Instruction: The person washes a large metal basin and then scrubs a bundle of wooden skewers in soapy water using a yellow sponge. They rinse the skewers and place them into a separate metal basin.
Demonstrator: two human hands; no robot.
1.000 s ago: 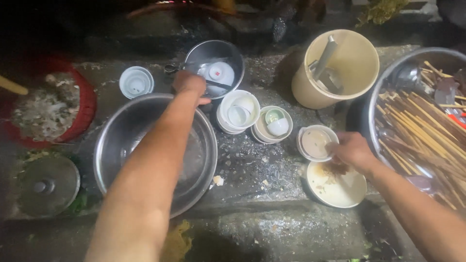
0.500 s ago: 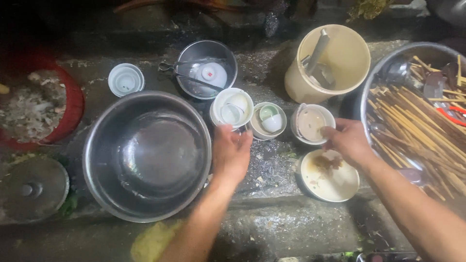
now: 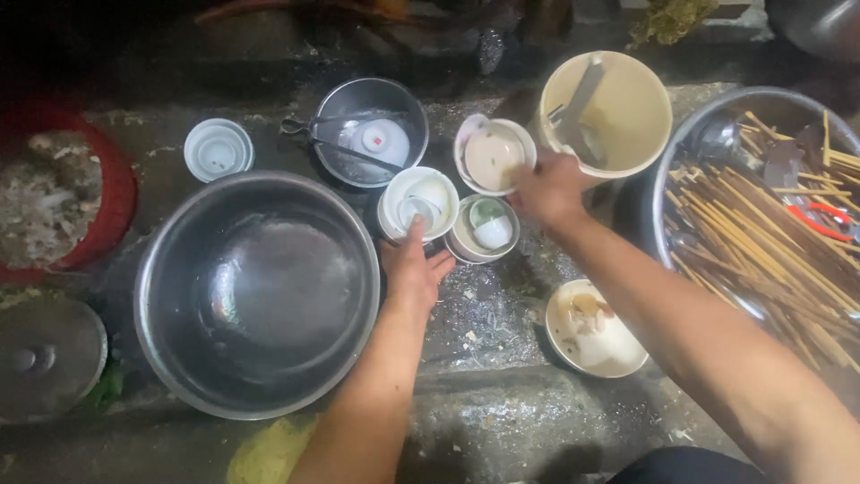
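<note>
White stack of bowls (image 3: 417, 204) sits just right of the big steel basin (image 3: 257, 291), on wet grey concrete ground (image 3: 502, 403). Left hand (image 3: 412, 264) touches the near rim of that stack, fingers loosely spread; grip on it is unclear. Right hand (image 3: 548, 190) is lifted above the ground, fingers pinched on the rim of a dirty beige bowl (image 3: 494, 155), held tilted, between the small steel bowl (image 3: 369, 131) and the cream bucket (image 3: 607, 115).

Second bowl stack (image 3: 485, 229), holding a greenish cup and a white spoon, touches the first stack on its right, partly under the right wrist. Small steel bowl holds a white cup and metal tongs. Bucket holds metal utensils, standing up. White lidded dish (image 3: 218, 149) is left of the small steel bowl, well apart from both hands.

Dirty plate (image 3: 594, 329) with brown food scraps lies near the right forearm, below it in view. Large steel tub (image 3: 761, 206) at the far right is full of wooden chopsticks, with ladles and a red-handled tool. Red basket (image 3: 54, 193) with food waste at the far left. Grey pot lid (image 3: 45, 358) with knob at lower left, near the basin. Yellow rag-like thing (image 3: 264, 453) at the bottom edge, blurred.
</note>
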